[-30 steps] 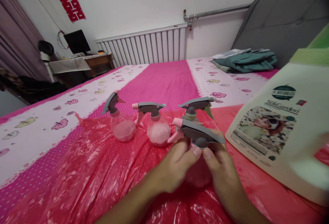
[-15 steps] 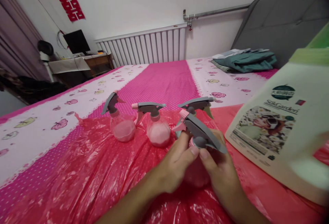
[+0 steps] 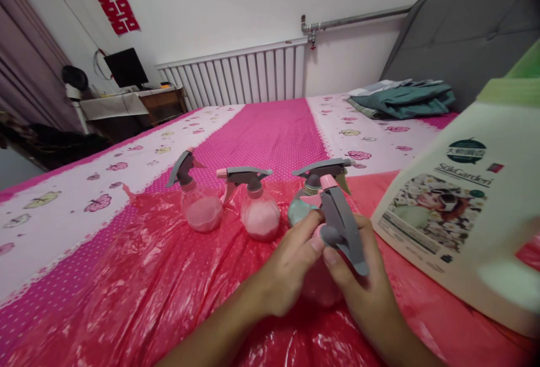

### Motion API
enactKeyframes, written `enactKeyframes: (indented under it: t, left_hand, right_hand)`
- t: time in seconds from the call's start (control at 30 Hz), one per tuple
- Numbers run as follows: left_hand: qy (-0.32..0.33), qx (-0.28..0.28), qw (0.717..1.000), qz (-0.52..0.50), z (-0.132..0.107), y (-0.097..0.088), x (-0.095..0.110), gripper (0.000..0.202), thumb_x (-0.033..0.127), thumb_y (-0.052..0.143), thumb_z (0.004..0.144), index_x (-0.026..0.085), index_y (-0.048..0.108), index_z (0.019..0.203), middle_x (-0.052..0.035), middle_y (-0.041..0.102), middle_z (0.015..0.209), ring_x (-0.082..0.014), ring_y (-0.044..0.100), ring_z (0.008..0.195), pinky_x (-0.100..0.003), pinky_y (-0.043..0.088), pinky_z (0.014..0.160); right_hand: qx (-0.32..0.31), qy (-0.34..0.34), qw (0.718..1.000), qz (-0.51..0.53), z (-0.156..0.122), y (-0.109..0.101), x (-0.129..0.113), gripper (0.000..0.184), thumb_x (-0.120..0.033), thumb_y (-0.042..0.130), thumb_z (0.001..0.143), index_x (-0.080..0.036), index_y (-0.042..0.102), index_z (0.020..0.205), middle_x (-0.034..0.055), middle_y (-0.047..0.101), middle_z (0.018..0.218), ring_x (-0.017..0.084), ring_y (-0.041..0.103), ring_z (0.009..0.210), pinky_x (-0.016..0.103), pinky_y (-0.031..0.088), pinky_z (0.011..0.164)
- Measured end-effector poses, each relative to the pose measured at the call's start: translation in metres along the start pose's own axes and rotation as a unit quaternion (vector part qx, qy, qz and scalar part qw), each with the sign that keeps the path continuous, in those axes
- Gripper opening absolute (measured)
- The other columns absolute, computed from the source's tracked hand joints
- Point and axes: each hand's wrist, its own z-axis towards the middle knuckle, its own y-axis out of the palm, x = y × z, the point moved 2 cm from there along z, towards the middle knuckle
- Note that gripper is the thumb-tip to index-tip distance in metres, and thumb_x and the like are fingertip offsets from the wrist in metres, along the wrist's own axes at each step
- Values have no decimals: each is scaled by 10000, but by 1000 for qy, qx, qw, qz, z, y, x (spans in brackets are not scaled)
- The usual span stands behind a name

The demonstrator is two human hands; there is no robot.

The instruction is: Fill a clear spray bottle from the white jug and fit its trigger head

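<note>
A pink spray bottle with a grey trigger head (image 3: 342,222) stands nearest me, its nozzle pointing away. My left hand (image 3: 287,271) is closed around its collar from the left, thumb pressed on the pink ring. From the right, my right hand (image 3: 365,285) wraps the neck, with its thumb close to the other thumb. Between the hands, most of the bottle's body is hidden. Just beyond stands a greenish spray bottle (image 3: 299,207), partly covered by the held one. Two pink spray bottles, one in the middle (image 3: 260,216) and one further left (image 3: 202,209), stand upright.
Red plastic sheeting (image 3: 169,277) lies under the bottles on a pink patterned bed (image 3: 270,131). A large white detergent jug (image 3: 455,204) with a green top looms at the right. Folded clothes (image 3: 400,100) lie near the grey headboard (image 3: 468,35). A radiator (image 3: 236,75) lines the wall.
The trigger head of the held bottle has turned clockwise, its nozzle swinging from the left to point further away. More of the greenish bottle shows. Both hands stay nearly in place.
</note>
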Motion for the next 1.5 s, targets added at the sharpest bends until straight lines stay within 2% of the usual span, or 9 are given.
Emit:
enactKeyframes:
  t: [0.27,0.4,0.57,0.83,1.03,1.3,1.4,1.5]
  left_hand:
    - [-10,5,1000,12,-1,0,-2,462,565,388,1111,208,654,1233,-62,646,1228,-243,559,1170,-364,410,1085]
    - [0,4,1000,8,0,0,-1,469,553,385,1113,204,666,1248,-78,657,1242,-257,565,1199,-386,396,1122]
    - [-8,6,1000,6,1,1,-1,495,566,382,1108,186,674,1228,-96,673,1245,-281,581,1199,-417,414,1108]
    - [-10,3,1000,-2,0,-1,-2,446,471,361,1129,206,623,1374,-95,653,1386,-303,579,1289,-434,416,1127]
    - [-19,25,1000,-4,1,-2,-1,458,499,380,1111,215,596,1398,-104,634,1426,-317,556,1335,-458,415,1149]
    - [-13,21,1000,-3,2,-2,-1,446,456,350,1125,192,671,1288,-85,696,1298,-274,606,1188,-403,436,1101]
    - [-23,15,1000,4,1,-2,-1,446,455,342,1129,189,682,1243,-76,712,1220,-265,605,1143,-396,447,1069]
    - [-20,11,1000,12,1,-2,1,450,459,344,1126,186,680,1245,-86,709,1229,-282,610,1164,-414,448,1077]
  right_hand:
    - [-24,9,998,50,0,-4,5,259,-427,562,1037,-416,616,1290,8,594,1227,196,602,1120,329,566,951]
    - [-29,15,997,70,0,-4,6,242,-410,577,1028,-428,634,1263,-1,591,1200,189,601,1113,314,572,952]
    - [-27,5,999,44,1,-4,5,227,-391,587,1031,-426,636,1249,-5,599,1172,178,605,1082,306,567,941]
    - [-10,5,1000,21,4,-1,2,205,-411,653,1005,-392,638,1208,-1,608,1108,166,614,993,316,578,894]
    - [-12,16,999,50,4,2,2,240,-356,675,997,-405,619,1225,-4,631,1182,166,670,1078,312,590,913]
    - [0,16,999,34,5,2,1,196,-339,658,997,-355,618,1188,6,645,1131,177,686,1051,337,606,915]
    - [0,15,999,39,4,1,0,216,-376,667,981,-323,625,1187,30,654,1140,199,695,1040,359,625,891]
    - [-13,30,997,66,2,-1,0,239,-411,623,1000,-329,625,1224,44,654,1194,220,687,1082,391,627,917]
